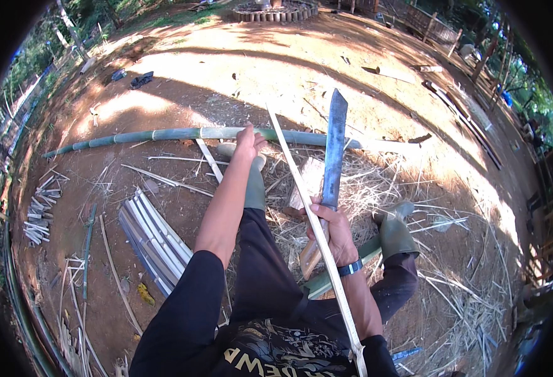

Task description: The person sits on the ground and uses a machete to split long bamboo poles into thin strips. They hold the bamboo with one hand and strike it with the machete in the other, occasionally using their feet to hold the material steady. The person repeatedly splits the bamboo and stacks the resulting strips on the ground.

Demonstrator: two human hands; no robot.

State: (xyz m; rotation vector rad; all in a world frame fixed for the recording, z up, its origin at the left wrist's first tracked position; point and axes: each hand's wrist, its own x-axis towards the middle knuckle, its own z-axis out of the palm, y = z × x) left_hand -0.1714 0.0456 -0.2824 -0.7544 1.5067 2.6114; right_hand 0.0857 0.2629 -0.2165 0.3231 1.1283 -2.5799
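Note:
My right hand (336, 234) is closed around the wooden handle (310, 259) of a machete, whose broad dark blade (334, 144) points up and away. A long pale bamboo strip (298, 179) slants across the front of that hand and wrist, down to my shirt. Whether the fingers also grip the strip, I cannot tell. With the arm stretched forward, my left hand (249, 141) is over a long green bamboo pole (176, 134), its fingers loosely apart and nothing visible in them. Whether it touches the pole is unclear. A wood block (306, 182) stands beyond my right hand.
Split bamboo slats (157, 235) lie in a bundle beside my left arm. Short cut pieces (41, 210) are piled farther left. Shavings (371, 182) and thin strips litter the ground. My boots (397, 231) stand apart, with a green bamboo length (320, 286) between my legs.

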